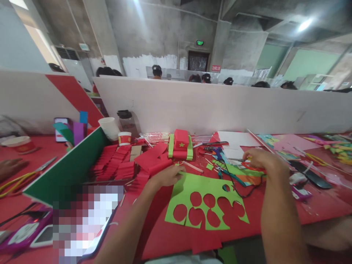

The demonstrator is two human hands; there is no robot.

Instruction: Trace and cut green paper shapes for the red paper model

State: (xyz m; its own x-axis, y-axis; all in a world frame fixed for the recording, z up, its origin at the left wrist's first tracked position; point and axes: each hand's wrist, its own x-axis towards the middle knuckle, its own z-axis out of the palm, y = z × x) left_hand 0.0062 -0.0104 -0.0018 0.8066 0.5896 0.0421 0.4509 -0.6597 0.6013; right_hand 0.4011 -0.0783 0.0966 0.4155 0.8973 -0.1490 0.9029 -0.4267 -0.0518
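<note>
My left hand (171, 176) is closed at the upper left corner of a lime-green sheet (183, 187), its fingertips on the edge. Several round holes have been cut from that sheet, and the red table shows through them. Over the clutter on the right, my right hand (258, 160) has its fingers bent together; what they hold, if anything, is too small to name. Red loops (251, 167) lie just below it, beside green and orange sheets (251, 179). A red and green tank-like model with a star (181, 141) stands beyond my left hand.
A green board (68, 167) stands along the left, beside stacked red strips (110, 163) and a phone (96, 227). Pliers (231, 176) and a black cord (236, 185) lie near my right hand. A white partition (170, 106) closes the back.
</note>
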